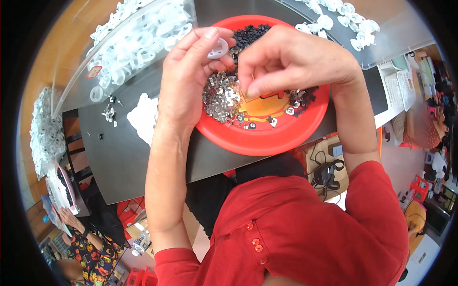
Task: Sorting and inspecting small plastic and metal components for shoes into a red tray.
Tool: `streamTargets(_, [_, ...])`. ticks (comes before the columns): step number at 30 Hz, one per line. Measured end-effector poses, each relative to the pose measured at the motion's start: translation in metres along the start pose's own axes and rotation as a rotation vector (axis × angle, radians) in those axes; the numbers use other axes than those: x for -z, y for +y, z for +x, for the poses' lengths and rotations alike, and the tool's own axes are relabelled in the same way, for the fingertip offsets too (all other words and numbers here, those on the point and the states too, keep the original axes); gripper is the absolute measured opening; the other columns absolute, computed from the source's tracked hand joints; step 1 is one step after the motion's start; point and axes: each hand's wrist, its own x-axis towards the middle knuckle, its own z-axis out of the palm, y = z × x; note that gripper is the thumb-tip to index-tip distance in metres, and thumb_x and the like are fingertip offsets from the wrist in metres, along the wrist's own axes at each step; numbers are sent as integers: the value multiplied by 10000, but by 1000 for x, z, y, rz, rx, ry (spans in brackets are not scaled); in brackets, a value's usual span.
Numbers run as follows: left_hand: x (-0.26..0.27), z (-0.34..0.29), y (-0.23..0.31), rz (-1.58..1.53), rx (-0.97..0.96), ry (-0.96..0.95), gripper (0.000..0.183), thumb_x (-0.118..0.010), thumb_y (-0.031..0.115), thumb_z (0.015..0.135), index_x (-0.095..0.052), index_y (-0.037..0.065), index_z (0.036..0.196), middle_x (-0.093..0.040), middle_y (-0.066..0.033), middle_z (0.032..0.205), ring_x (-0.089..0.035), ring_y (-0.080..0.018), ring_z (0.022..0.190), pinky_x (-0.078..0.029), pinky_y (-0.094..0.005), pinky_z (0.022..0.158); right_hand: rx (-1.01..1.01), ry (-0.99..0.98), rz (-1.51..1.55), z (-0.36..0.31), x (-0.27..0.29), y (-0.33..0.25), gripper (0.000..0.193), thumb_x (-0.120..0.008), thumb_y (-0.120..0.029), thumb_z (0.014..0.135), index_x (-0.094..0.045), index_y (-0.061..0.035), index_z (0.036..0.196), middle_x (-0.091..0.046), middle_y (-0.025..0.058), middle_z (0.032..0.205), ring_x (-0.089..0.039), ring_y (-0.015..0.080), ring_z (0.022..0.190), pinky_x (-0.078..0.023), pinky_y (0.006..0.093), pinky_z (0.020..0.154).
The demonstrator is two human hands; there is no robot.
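My left hand point(183, 76) is closed around a small round white plastic part point(218, 49), with its slotted face showing between thumb and fingers. My right hand point(291, 62) is bent at the wrist, thumb and fingertips pinched together; whatever they hold is too small or hidden to name. Both hands are above a round red tray point(267, 148). Inside it, a heap of small shiny metal pieces point(220, 100) lies by my left wrist. Small black parts point(250, 34) are piled at the far side, and dark pieces point(303, 100) lie at the right.
Clear bins of white plastic parts stand at the back left point(138, 43) and back right point(353, 24). On the dark table point(124, 162) lie a crumpled white cloth or paper point(143, 117) and a few small metal bits point(109, 113). Another person point(90, 252) sits at the lower left.
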Motion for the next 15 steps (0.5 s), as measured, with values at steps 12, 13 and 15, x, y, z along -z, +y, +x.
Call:
streamTargets(12, [-1,-3,3,-44,28,-35,224,-609,267,928,-637,49,969,-633,-29,899,-567,-84,751,-444,-219,707,241,440,260,15,4,9,172,-597,-140,937,-623,20,996,-657,30,895,-610,66,844,-493,218,784])
streamTargets(13, [-1,-3,2,-34,36,-26,228,-616,270,923,-636,48,973,-635,-31,903,-566,-84,750,-441,-218,707,250,461,266,16,3,10,171,-598,-138,936,-623,22,992,-657,30,887,-611,66,840,-494,218,782])
streamTargets(15, [-1,-2,1,-35,45,-11,225,-647,257,899,-634,48,981,-643,-35,918,-564,-84,747,-436,-220,707,270,484,263,17,2,12,169,-598,-135,934,-622,23,987,-657,29,877,-611,65,838,-495,219,781])
